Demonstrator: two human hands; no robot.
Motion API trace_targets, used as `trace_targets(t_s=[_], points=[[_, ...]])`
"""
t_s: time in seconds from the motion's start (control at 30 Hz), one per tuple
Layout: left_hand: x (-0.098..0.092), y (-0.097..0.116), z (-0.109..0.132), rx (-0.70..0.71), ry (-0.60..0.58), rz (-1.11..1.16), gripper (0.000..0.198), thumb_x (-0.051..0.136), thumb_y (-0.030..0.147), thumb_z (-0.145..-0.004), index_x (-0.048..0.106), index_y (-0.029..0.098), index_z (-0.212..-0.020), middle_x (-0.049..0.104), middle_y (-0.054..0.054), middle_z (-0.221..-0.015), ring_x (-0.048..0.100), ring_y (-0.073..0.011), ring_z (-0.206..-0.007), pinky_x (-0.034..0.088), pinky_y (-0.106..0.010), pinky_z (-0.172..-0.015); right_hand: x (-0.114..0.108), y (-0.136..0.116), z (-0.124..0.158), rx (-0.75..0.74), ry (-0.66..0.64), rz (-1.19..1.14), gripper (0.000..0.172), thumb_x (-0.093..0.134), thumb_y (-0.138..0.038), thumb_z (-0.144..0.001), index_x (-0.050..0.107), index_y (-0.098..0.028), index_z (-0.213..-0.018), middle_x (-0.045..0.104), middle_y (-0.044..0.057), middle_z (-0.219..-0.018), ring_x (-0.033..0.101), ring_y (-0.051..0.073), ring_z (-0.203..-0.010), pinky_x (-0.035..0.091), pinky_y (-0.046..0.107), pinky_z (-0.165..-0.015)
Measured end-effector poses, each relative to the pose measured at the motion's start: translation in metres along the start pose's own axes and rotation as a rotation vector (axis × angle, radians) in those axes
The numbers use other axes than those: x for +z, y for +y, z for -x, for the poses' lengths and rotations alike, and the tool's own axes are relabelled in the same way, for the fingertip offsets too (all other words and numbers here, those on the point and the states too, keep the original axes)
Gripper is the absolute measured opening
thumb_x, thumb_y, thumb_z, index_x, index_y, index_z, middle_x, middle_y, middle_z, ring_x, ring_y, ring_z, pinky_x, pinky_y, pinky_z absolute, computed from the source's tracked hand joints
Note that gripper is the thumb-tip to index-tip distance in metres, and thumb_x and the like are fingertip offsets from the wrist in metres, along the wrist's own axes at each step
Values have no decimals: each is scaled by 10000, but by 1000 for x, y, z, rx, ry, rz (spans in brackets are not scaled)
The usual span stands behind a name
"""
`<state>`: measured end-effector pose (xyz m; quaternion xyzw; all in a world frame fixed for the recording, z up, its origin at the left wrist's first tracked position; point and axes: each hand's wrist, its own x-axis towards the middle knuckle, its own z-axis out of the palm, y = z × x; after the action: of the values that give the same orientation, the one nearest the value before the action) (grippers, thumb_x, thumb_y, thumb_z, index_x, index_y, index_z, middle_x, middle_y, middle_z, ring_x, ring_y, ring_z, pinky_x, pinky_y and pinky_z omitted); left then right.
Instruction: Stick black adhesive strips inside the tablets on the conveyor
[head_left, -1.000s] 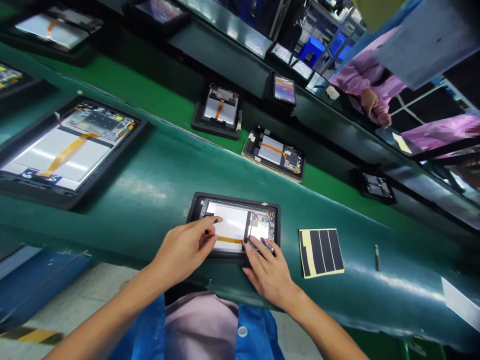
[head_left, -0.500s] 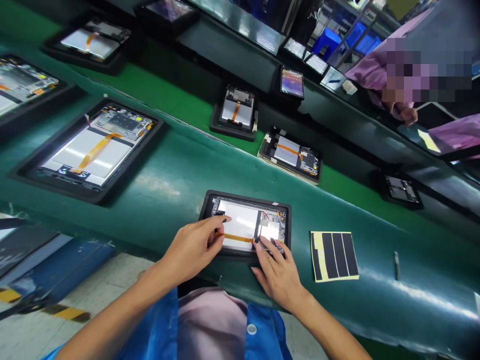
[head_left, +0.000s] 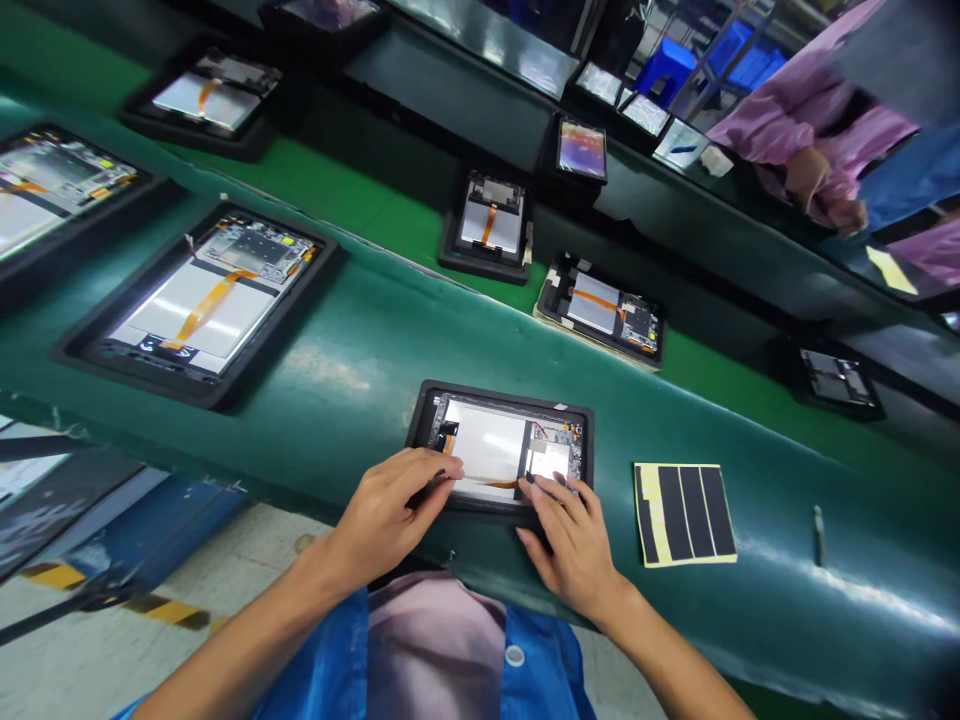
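In front of me an opened tablet [head_left: 484, 440] lies lengthwise in a black tray [head_left: 517, 393], its silvery battery and circuit board showing. My left hand [head_left: 401, 505] is at the lower left of the tablet, thumb and forefinger pinched on the orange flex cable [head_left: 501, 485]. The cable looks lifted and turned on edge between my hands. My right hand [head_left: 574, 535] rests on the tablet's lower right part with fingers stretched, the tips by the cable's right end. What lies under those fingertips is hidden.
A yellow-backed sheet of black adhesive strips [head_left: 686, 515] lies to the right, with a thin metal tool [head_left: 818, 535] beyond it. Another open tablet [head_left: 206, 290] sits in its tray at left. Several more stand along the green belt [head_left: 360, 215]. A person in pink sleeves [head_left: 795, 140] works across the line.
My left hand has shifted slightly down along the tablet with the flex cable, which was lying flat and now looks tilted up. My right hand stays in about the same place on the tablet.
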<state>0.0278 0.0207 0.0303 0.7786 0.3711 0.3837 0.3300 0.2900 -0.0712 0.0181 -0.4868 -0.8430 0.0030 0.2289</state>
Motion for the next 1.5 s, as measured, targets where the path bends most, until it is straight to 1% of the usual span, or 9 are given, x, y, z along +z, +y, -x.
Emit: trace_targets(t_s=[0.33,0.57,0.73,0.93,1.03,1.13,1.27,1.37,1.5], points=[[2,7,-8,-191,-16,16,108,571,191,-945,649,196,-1020,737,10,-860,627,-88,-643,531,-185,-666,-11,28,-23,229,43,-193,584,570,-170,-1024,388,-266,-1571,784,51,-1078,714,212,-904,478,418,-909],[7,9,-19,-192,-33,18,155,544,228,-959,659,188,-1055,719,10,-845,591,-89,-628,511,-190,-641,-16,41,-47,12,-197,-295,568,560,-205,-1028,393,-236,-1570,758,71,-1113,680,219,-991,510,393,-918],[6,11,-26,-157,-47,-14,163,520,226,-958,661,201,-1037,725,7,-864,588,-93,-618,512,-202,-634,-23,50,-65,-62,-388,-347,560,553,-200,-1035,399,-228,-1572,748,56,-1084,666,204,-1001,514,373,-941],[5,13,-41,-92,-114,-58,207,483,277,-991,672,203,-1030,731,-13,-864,647,-123,-702,548,-229,-732,-24,59,-77,-107,-458,-351,572,618,-240,-1025,415,-203,-1558,747,40,-1019,660,198,-940,515,326,-868],[5,15,-51,-24,-129,-93,228,473,270,-999,681,202,-1066,739,-20,-875,681,-142,-764,562,-255,-799,-19,61,-78,-114,-445,-305,566,619,-277,-1032,416,-200,-1554,751,31,-982,670,186,-911,493,311,-824],[4,18,-60,41,-81,-100,216,488,261,-1003,679,193,-1077,749,-45,-949,704,-170,-897,556,-286,-873,-15,62,-74,-90,-377,-304,526,601,-305,-1045,434,-191,-1530,749,26,-944,672,182,-878,465,319,-813],[2,21,-62,-37,32,-70,213,534,314,-996,652,194,-1128,736,-71,-1085,677,-198,-1027,544,-323,-907,-8,61,-65,-47,-265,-237,509,578,-327,-1054,443,-178,-1521,732,36,-913,659,197,-846,454,338,-809],[3,22,-56,-134,38,-53,214,542,334,-978,649,204,-1110,733,-53,-1039,661,-183,-945,543,-313,-861,-3,59,-59,20,-201,-195,494,581,-341,-1045,482,-180,-1502,705,33,-850,635,207,-794,454,350,-794],[13,17,-45,-214,-64,-23,222,534,318,-948,654,203,-1096,728,-25,-959,638,-150,-801,534,-274,-764,2,56,-53,113,-108,-258,531,606,-328,-1034,456,-209,-1529,716,13,-844,606,190,-726,460,355,-796]])
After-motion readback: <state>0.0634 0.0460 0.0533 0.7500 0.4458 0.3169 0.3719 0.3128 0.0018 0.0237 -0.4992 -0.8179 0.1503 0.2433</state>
